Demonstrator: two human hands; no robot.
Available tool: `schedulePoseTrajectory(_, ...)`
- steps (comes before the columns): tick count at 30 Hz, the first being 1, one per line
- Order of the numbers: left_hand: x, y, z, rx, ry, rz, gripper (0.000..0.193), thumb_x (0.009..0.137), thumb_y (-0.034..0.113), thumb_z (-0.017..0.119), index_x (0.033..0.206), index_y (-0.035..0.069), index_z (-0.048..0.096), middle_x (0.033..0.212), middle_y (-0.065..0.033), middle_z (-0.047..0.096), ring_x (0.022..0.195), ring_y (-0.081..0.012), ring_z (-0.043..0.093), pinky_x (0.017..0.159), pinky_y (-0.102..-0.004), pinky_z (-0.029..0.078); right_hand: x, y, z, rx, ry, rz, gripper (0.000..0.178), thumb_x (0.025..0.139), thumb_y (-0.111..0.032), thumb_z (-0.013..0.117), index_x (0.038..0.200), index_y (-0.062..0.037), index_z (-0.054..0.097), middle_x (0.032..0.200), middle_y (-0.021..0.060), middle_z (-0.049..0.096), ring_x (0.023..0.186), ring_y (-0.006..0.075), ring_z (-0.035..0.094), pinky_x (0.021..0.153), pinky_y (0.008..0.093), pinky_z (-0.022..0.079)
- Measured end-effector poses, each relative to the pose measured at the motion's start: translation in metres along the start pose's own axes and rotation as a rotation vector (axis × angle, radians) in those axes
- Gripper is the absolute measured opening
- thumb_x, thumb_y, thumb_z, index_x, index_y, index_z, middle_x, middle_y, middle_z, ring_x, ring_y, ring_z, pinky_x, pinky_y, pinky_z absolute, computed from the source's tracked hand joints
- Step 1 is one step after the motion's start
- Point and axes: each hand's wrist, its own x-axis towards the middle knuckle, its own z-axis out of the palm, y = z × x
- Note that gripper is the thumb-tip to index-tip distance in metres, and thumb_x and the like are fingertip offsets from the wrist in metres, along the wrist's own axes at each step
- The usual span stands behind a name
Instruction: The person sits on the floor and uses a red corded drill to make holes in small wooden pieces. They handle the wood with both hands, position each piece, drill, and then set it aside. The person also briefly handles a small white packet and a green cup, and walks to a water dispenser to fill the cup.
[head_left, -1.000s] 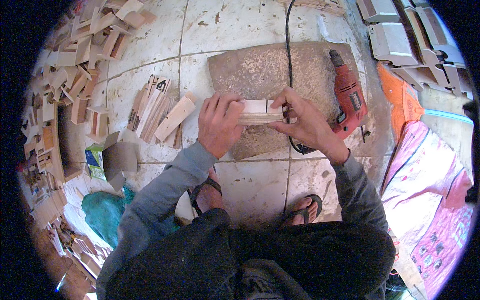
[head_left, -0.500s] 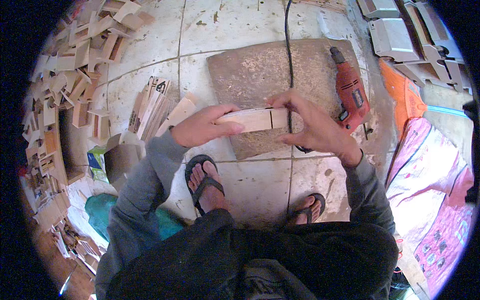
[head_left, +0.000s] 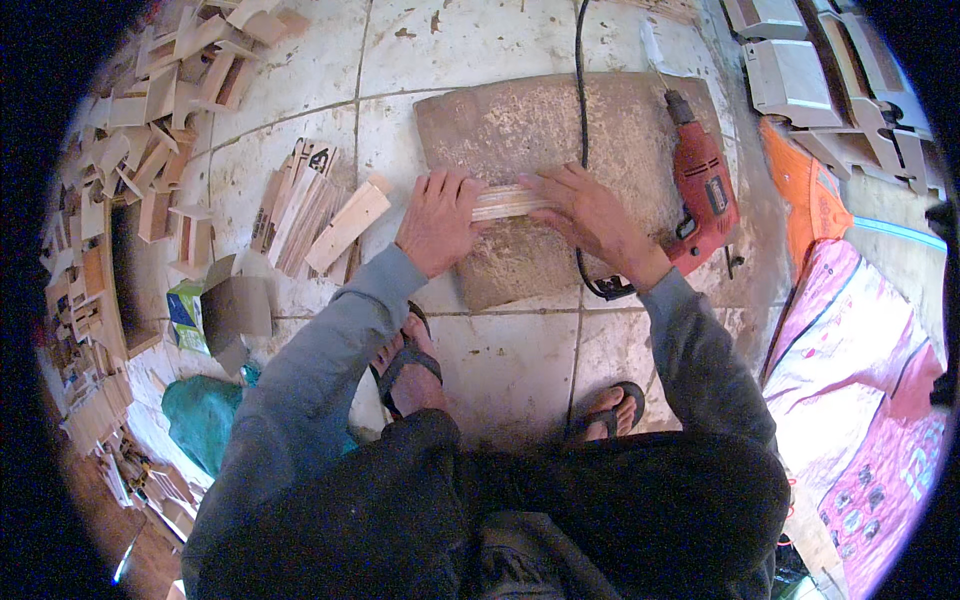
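Note:
A short stack of thin wooden strips [head_left: 503, 203] spans the gap between my hands, its layered edges turned up toward me. My left hand [head_left: 438, 222] is closed over the stack's left end, knuckles up. Around the right end, my right hand [head_left: 595, 218] is wrapped with its fingers bent. Both ends of the stack are hidden under the fingers. Beneath lies a worn brown board [head_left: 510, 125] on the floor; whether the stack touches it, I cannot tell. A red power drill [head_left: 708, 185] rests at the board's right side, near my right hand.
Left of the board lie more wooden strips [head_left: 300, 210] and a pale wood piece [head_left: 348, 225]. An open carton [head_left: 240, 305] stands nearby. Many wooden parts [head_left: 150, 150] are heaped far left. A black cable [head_left: 582, 90] crosses the board. Orange [head_left: 800, 190] and pink sacks [head_left: 850, 330] lie right.
The stack has turned from showing a broad pale face with a dark line to showing layered edges, and sits slightly higher in view. My left hand has moved right and rolled knuckles-up; my right hand has closed in.

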Motion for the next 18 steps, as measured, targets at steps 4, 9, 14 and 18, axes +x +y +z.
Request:
schedulePoseTrajectory(4, 0.009, -0.004, -0.007, 0.000, 0.018, 0.034, 0.044, 0.073, 0.030, 0.069, 0.105, 0.005, 0.053, 0.100, -0.0120, 0.050, 0.098, -0.0290, 0.046, 0.082, -0.0397, 0.037, -0.006, 0.001, -0.004, 0.135, 0.053, 0.096, 0.048, 0.081, -0.016, 0.064, 0.126, -0.0102, 0.050, 0.115, 0.0151, 0.054, 0.103, 0.0346, 0.052, 0.091, 0.0376, 0.043)
schedulePoseTrajectory(9, 0.003, 0.003, -0.032, -0.696, -0.202, -0.180, 0.043, 0.077, 0.029, 0.069, 0.108, 0.002, 0.053, 0.097, -0.0145, 0.054, 0.094, -0.0304, 0.052, 0.082, -0.0399, 0.042, 0.003, -0.005, -0.035, 0.805, -0.081, 0.554, 0.043, 0.080, -0.011, 0.065, 0.121, -0.0047, 0.052, 0.109, 0.0118, 0.058, 0.098, 0.0222, 0.057, 0.086, 0.0316, 0.045)
schedulePoseTrajectory(14, -0.004, 0.021, -0.029, -1.198, -0.260, -0.540, 0.045, 0.078, 0.028, 0.069, 0.112, 0.002, 0.052, 0.095, -0.0146, 0.056, 0.090, -0.0280, 0.056, 0.080, -0.0367, 0.045, 0.021, 0.014, -0.049, 0.768, -0.299, 0.619, 0.035, 0.081, -0.018, 0.064, 0.110, 0.0004, 0.059, 0.094, 0.0066, 0.063, 0.086, 0.0144, 0.058, 0.072, 0.0267, 0.047)
schedulePoseTrajectory(18, -0.007, 0.042, -0.027, -0.584, -0.110, -0.422, 0.055, 0.073, 0.035, 0.072, 0.114, 0.004, 0.053, 0.104, -0.0124, 0.053, 0.099, -0.0291, 0.050, 0.086, -0.0397, 0.040, 0.024, 0.030, -0.031, 0.707, -0.368, 0.631, 0.033, 0.080, -0.019, 0.066, 0.106, 0.0010, 0.061, 0.091, 0.0072, 0.064, 0.081, 0.0140, 0.059, 0.070, 0.0267, 0.047)
